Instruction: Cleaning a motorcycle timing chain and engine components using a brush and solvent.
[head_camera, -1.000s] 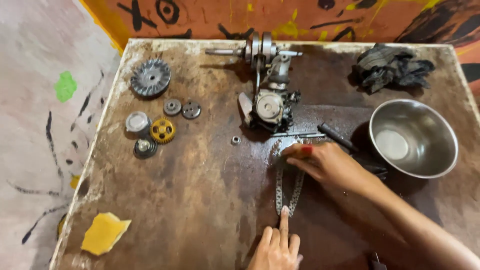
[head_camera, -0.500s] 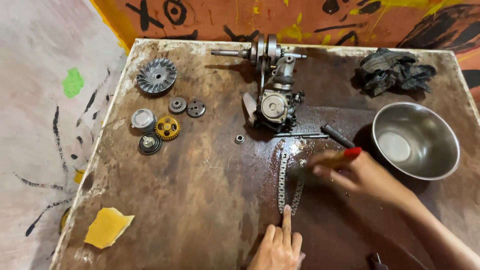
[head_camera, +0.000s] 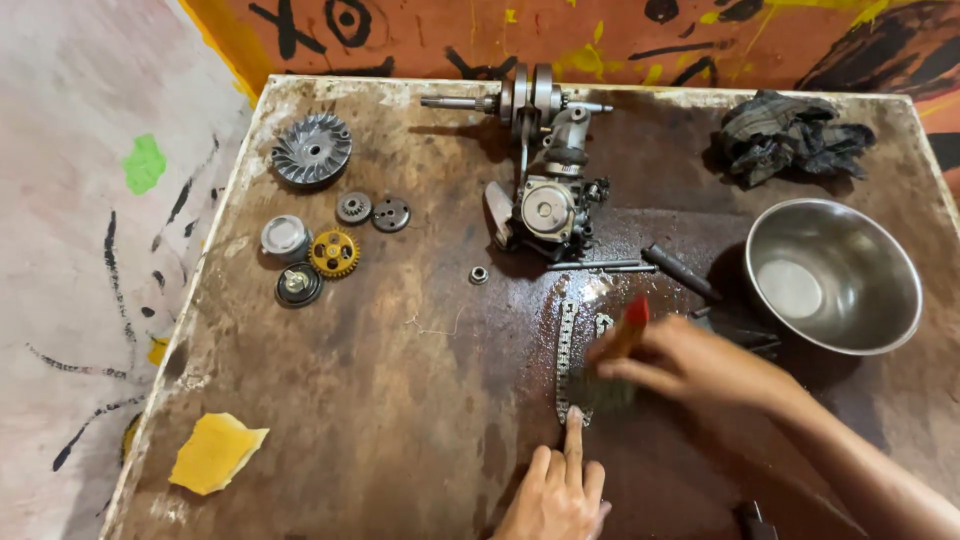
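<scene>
Chain (head_camera: 566, 350): metal, laid out straight on the desk (head_camera: 400, 400), approx. centre-right, running 12 to 6 o'clock. Surface around it is wet and shiny.

Left hand (head_camera: 560, 500): at 6 o'clock edge of view. Index finger stretched out, tip pressed on the chain's near end; other fingers curled in. Not clamped on anything.

Right hand (head_camera: 690, 365): enters from 4 o'clock, closed round a brush (head_camera: 618, 350) with a red-tipped handle. Bristles down beside the chain, right side; blurred, so exact contact can't be told.

Outward from chain:
- 12 o'clock: engine part (head_camera: 545, 205) w/ round cover; behind it a crankshaft (head_camera: 520, 100) near the far desk edge.
- Just above chain, 1 o'clock: thin rod and a dark handle (head_camera: 680, 272), lying flat.
- 11 o'clock: small nut (head_camera: 479, 274), alone.
- 3 o'clock: steel bowl (head_camera: 880, 290), upright, a little liquid at the bottom.
- 1–2 o'clock, far corner: dark rag (head_camera: 790, 135), bunched.
- 9–10 o'clock: cluster of small parts, incl. finned grey wheel (head_camera: 311, 150), two small dark gears (head_camera: 371, 211), a silver cap (head_camera: 284, 238), a yellow gear (head_camera: 334, 253), a black round piece (head_camera: 298, 285).
- 7–8 o'clock, near corner: yellow sponge (head_camera: 213, 452).
</scene>
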